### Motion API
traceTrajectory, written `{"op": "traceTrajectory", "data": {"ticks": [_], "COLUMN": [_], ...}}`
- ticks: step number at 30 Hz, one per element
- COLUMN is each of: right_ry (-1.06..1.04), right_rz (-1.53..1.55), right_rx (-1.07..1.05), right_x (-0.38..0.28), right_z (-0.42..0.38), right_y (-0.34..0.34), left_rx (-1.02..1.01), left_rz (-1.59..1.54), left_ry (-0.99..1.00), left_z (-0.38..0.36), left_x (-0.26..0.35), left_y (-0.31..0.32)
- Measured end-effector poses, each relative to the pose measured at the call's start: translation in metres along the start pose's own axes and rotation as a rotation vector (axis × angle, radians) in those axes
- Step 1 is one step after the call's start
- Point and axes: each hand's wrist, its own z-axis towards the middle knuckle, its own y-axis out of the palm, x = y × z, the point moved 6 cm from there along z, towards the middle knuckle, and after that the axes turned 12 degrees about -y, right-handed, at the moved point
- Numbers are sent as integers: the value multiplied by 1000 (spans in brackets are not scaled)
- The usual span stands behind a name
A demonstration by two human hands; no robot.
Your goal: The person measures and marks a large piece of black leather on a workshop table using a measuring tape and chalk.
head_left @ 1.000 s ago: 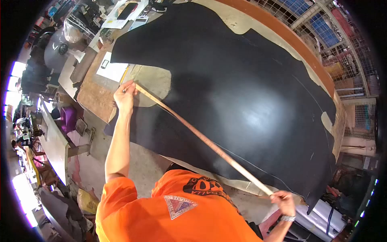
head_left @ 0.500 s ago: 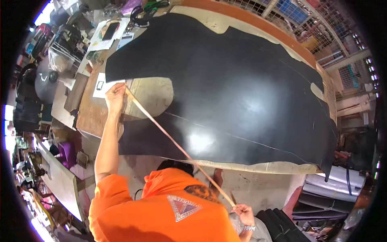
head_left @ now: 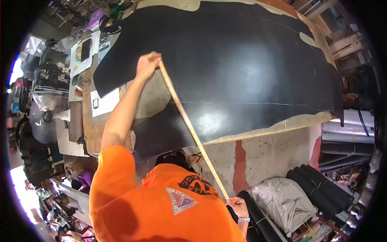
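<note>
Between my two hands a long, pale yellow measuring tape point(head_left: 186, 119) is stretched straight; no markings can be read. My left hand point(head_left: 148, 65) pinches its upper end, over the inner curved edge of a large black leather hide point(head_left: 258, 52). My right hand point(head_left: 238, 206), with a metal watch at the wrist, grips the tape's lower end beside my body, off the table edge. The hide lies flat across the table point(head_left: 90, 133), with a thin pale line along it. Across the lower middle shows my orange shirt point(head_left: 149, 209).
Papers and a dark phone point(head_left: 86, 49) lie at the table's left. Another white sheet point(head_left: 105, 103) rests beside the hide's inner curve. Rolled black material point(head_left: 320, 191) and a grey covered bundle point(head_left: 284, 205) are on the floor at right. Silvery rolls point(head_left: 346, 129) are stacked behind them.
My left hand has moved right and further over the hide with the tape's end. My right hand keeps its grip beside my body. The view has turned, shifting the table and hide.
</note>
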Motion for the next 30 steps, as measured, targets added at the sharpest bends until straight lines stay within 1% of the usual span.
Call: {"op": "traceTrajectory", "data": {"ticks": [1, 3, 4, 5, 7, 8, 10, 11, 14, 15, 17, 20, 22, 24, 25, 26, 27, 28, 29, 30], "right_ry": [-10, 12, 3, 31, 55, 40, -6, -16, 44, -10, 12, 11, -9, 3, 19, -46, -64, -35, 64, -20], "right_rz": [-26, -121, -5, 30, 73, 19, -80, -80, 3, -27, 17, 33, 24, 17, -31, -189, -159, -187, -141, -45], "right_rx": [12, 40, 68, 82, 122, 120, 114, 107, 115, 123, 108, 104, 89, 77, 86, 57, 21, 15, 78, 93], "right_x": [-13, -57, -60, -63, -88, -100, -120, -113, -143, -156, -152, -166, -178, -182, -187, -177, -165, -172, -181, -182], "right_z": [3, 13, 21, 28, 42, 48, 65, 72, 89, 95, 107, 123, 133, 137, 140, 143, 147, 145, 144, 149], "right_y": [15, 49, 62, 73, 97, 106, 122, 126, 152, 159, 165, 179, 189, 197, 199, 195, 193, 197, 200, 203], "left_rx": [-26, -28, -9, 14, 29, 33, 95, 141, 120, 130, 131, 104, 179, 263, 285, 312, 271, 251, 110, 108], "left_rz": [45, 87, 119, 148, 178, 222, 294, 328, 374, 389, 398, 438, 399, 395, 390, 443, 660, 696, 671, 649], "left_ry": [16, 117, 161, 207, 221, 200, 252, 289, 228, 205, 234, 248, 413, 544, 576, 635, 611, 342, 353, 402], "left_z": [21, 65, 85, 105, 140, 154, 176, 194, 212, 223, 241, 262, 276, 285, 285, 285, 279, 294, 245, 239], "left_x": [10, 21, 26, 32, 39, 45, 46, 54, 77, 77, 80, 86, 89, 80, 80, 81, 90, 75, 117, 119], "left_y": [14, 38, 48, 57, 72, 77, 91, 92, 93, 95, 97, 102, 106, 114, 114, 116, 116, 123, 106, 106]}}
